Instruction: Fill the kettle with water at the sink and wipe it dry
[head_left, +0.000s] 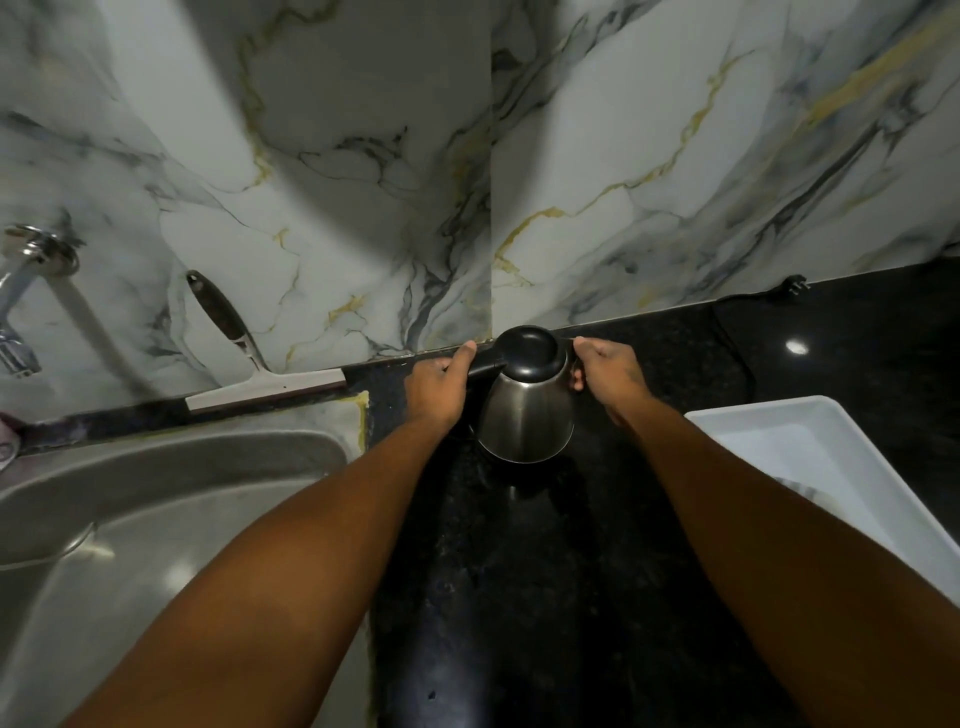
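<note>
With the sink (171, 525) off to my left and the kettle (524, 410) standing on the dark counter (519, 597) by the wall, my left hand (439, 387) clamps its handle and my right hand (605, 371) pinches the spout side, so, judging ahead, a loose lid (530, 353) or wet steel could slip while carrying.

wall: white marble tiles (363, 156) with gold and grey lines, behind the hands | counter: shiny black stone (519, 597) under the hands | light: dim
</note>
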